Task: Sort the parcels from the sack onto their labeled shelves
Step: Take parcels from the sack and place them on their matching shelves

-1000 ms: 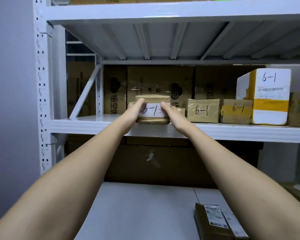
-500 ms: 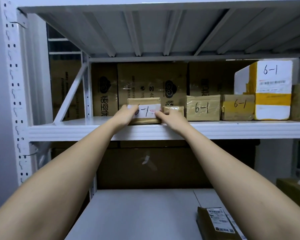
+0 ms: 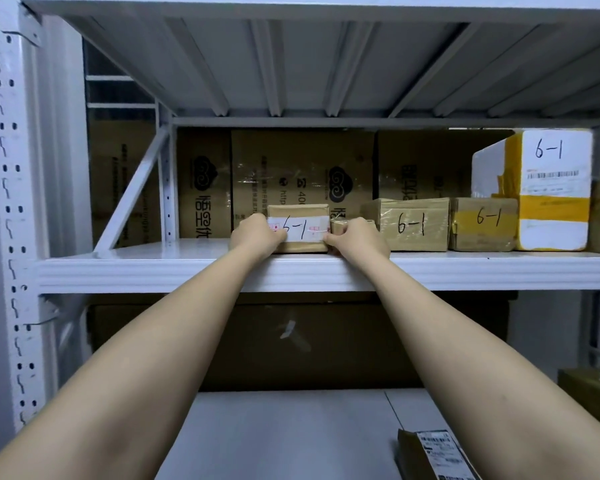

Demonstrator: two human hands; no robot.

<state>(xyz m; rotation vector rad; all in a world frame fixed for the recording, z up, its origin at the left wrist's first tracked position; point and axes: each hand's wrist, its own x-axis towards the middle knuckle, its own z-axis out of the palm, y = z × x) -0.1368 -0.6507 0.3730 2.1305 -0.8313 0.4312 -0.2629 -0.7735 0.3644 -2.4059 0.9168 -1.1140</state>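
our left hand (image 3: 255, 237) and right hand (image 3: 355, 239) grip the ends of a small brown parcel (image 3: 298, 230) marked 6-1, resting near the front edge of the shelf (image 3: 187, 268). three 6-1 boxes already sit to its right, one (image 3: 414, 223) near it. we judge this one nearly placed; another parcel (image 3: 433, 455) waits below. bare shelf lies open to the left.
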